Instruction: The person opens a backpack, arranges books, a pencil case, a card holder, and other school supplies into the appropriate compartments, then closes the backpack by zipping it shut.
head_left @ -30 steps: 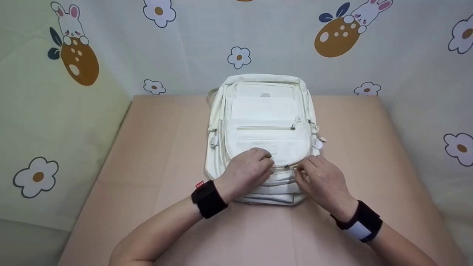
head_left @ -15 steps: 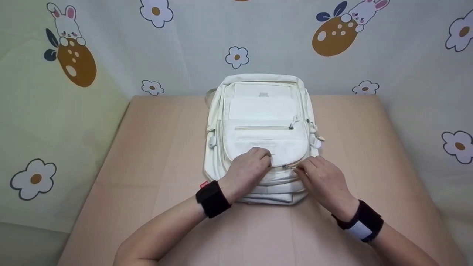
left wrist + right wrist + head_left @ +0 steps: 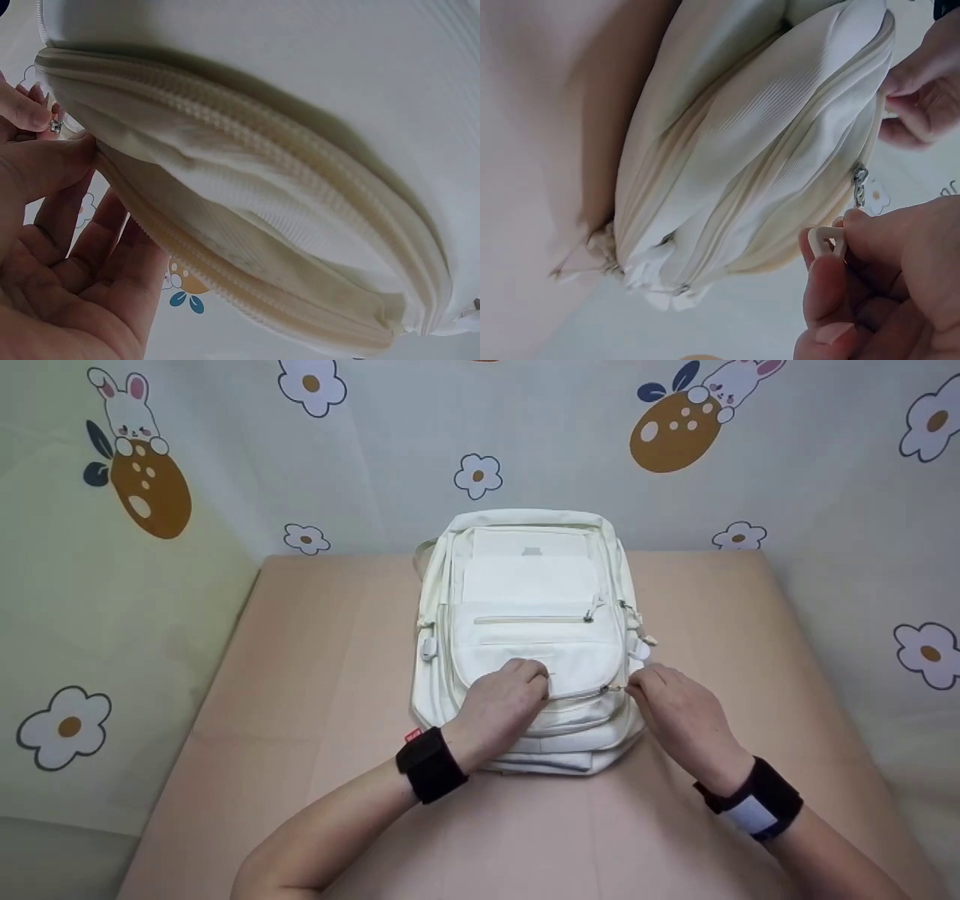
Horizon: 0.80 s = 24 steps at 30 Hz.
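Observation:
A cream-white backpack (image 3: 536, 577) lies front side up on the table. Its front pocket (image 3: 247, 217) gapes in the left wrist view, with the zipper teeth parted. My left hand (image 3: 499, 705) pinches the edge of that pocket between thumb and fingers. To the right, my right hand (image 3: 682, 724) pinches a white loop-shaped zipper pull (image 3: 826, 241) between thumb and forefinger. The pull hangs from a metal zipper slider (image 3: 860, 176), which stands near the pocket's right corner, drawn out toward the right hand.
The table (image 3: 322, 660) has a pinkish-tan cover. A curtain (image 3: 405, 450) printed with flowers and rabbits surrounds its back and sides. Higher on the bag runs a second zipper (image 3: 532, 619). A strap loop (image 3: 424, 556) shows at its upper left.
My right hand has moved right and slightly away from me, drawing the zipper slider along the pocket's edge. The left hand keeps its pinch in almost the same spot.

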Tool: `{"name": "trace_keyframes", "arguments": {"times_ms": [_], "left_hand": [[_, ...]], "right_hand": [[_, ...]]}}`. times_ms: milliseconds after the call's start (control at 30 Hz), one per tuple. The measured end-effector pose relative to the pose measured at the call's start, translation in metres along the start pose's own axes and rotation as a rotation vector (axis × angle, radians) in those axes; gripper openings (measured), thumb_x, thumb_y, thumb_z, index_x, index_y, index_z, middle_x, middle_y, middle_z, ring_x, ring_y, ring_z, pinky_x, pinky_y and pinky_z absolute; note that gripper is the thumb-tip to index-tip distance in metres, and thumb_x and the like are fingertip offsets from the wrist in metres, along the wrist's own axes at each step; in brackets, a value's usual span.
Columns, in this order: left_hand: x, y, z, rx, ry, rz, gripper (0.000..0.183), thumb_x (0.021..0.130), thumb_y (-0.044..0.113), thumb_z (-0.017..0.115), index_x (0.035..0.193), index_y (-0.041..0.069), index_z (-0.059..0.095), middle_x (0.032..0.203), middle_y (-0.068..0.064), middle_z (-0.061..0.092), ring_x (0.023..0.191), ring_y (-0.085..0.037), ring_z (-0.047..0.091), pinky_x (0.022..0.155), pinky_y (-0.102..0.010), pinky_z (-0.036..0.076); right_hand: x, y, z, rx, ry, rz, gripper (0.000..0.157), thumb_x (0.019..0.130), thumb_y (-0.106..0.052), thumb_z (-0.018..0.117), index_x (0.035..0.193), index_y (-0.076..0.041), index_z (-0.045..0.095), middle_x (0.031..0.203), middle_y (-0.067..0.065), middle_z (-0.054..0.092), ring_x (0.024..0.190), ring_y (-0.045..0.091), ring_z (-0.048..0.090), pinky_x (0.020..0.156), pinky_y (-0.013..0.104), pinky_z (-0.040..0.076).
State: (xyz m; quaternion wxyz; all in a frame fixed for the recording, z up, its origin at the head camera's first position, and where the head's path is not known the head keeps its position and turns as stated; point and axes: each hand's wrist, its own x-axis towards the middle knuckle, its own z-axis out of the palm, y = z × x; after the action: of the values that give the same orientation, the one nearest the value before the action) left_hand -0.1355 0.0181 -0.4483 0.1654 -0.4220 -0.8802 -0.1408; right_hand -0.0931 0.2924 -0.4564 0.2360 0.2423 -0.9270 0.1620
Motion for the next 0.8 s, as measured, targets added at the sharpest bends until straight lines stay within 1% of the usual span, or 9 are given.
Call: {"name": "trace_keyframes", "arguments": {"times_ms": [100,200,267,367,467,600,733,800], "left_hand": [[0.0,0.0,0.0,0.014,0.01,0.013,0.009,0.099,0.014,0.067,0.09,0.011,0.068,0.11,0.0,0.065,0.101,-0.016,0.061,0.074,-0.023,0.053],[0.001,0.001,0.001,0.031,0.025,0.027,0.008,0.098,0.012,0.067,0.091,0.01,0.069,0.108,-0.001,0.065,0.1,-0.017,0.062,0.076,-0.023,0.053],[0.001,0.001,0.0,0.042,0.039,0.036,0.007,0.098,0.01,0.067,0.091,0.009,0.069,0.106,-0.001,0.064,0.098,-0.018,0.062,0.076,-0.024,0.053],[0.003,0.002,-0.002,0.042,0.062,0.044,0.007,0.097,0.01,0.066,0.09,0.009,0.068,0.102,-0.001,0.065,0.092,-0.019,0.062,0.074,-0.026,0.053],[0.007,0.003,-0.004,0.038,0.078,0.052,0.007,0.096,0.01,0.065,0.089,0.009,0.068,0.099,-0.002,0.065,0.088,-0.019,0.061,0.071,-0.027,0.052],[0.015,0.008,-0.008,0.046,0.083,0.072,0.005,0.093,0.012,0.068,0.089,0.01,0.07,0.098,-0.001,0.065,0.087,-0.019,0.061,0.072,-0.028,0.051],[0.024,0.015,-0.009,0.073,0.072,0.089,0.004,0.093,0.013,0.068,0.092,0.012,0.072,0.1,0.0,0.066,0.09,-0.017,0.062,0.075,-0.027,0.052],[0.029,0.019,-0.008,0.09,0.055,0.091,0.006,0.094,0.015,0.067,0.093,0.012,0.072,0.101,0.0,0.066,0.091,-0.017,0.062,0.075,-0.027,0.052]], "right_hand": [[0.0,0.006,0.0,0.059,-0.018,0.055,0.012,0.093,0.002,0.07,0.101,-0.004,0.063,0.087,0.003,0.06,0.074,0.015,0.057,0.059,0.033,0.05],[0.0,0.009,0.002,0.109,-0.003,0.07,0.014,0.093,0.003,0.07,0.103,-0.005,0.064,0.09,0.003,0.062,0.079,0.013,0.06,0.064,0.034,0.052],[0.0,0.011,0.003,0.118,0.023,0.051,0.016,0.091,0.005,0.072,0.103,-0.005,0.066,0.09,0.003,0.064,0.08,0.013,0.061,0.065,0.033,0.053],[-0.001,0.011,0.004,0.107,0.068,0.007,0.019,0.087,0.007,0.074,0.103,-0.003,0.07,0.088,0.004,0.065,0.074,0.011,0.06,0.061,0.029,0.052],[-0.002,0.01,0.005,0.105,0.093,-0.02,0.021,0.083,0.007,0.075,0.101,-0.002,0.074,0.088,0.004,0.065,0.07,0.008,0.057,0.057,0.025,0.049],[-0.002,0.009,0.004,0.119,0.09,-0.028,0.018,0.082,0.004,0.074,0.099,-0.003,0.076,0.089,0.004,0.063,0.067,0.008,0.056,0.055,0.021,0.046],[-0.002,0.008,0.005,0.114,0.081,-0.023,0.018,0.083,-0.002,0.08,0.099,-0.005,0.076,0.088,0.003,0.063,0.066,0.008,0.055,0.055,0.021,0.044],[-0.001,0.007,0.005,0.113,0.085,-0.015,0.018,0.082,-0.003,0.084,0.098,-0.007,0.077,0.088,0.001,0.063,0.066,0.007,0.054,0.055,0.022,0.043]]}}
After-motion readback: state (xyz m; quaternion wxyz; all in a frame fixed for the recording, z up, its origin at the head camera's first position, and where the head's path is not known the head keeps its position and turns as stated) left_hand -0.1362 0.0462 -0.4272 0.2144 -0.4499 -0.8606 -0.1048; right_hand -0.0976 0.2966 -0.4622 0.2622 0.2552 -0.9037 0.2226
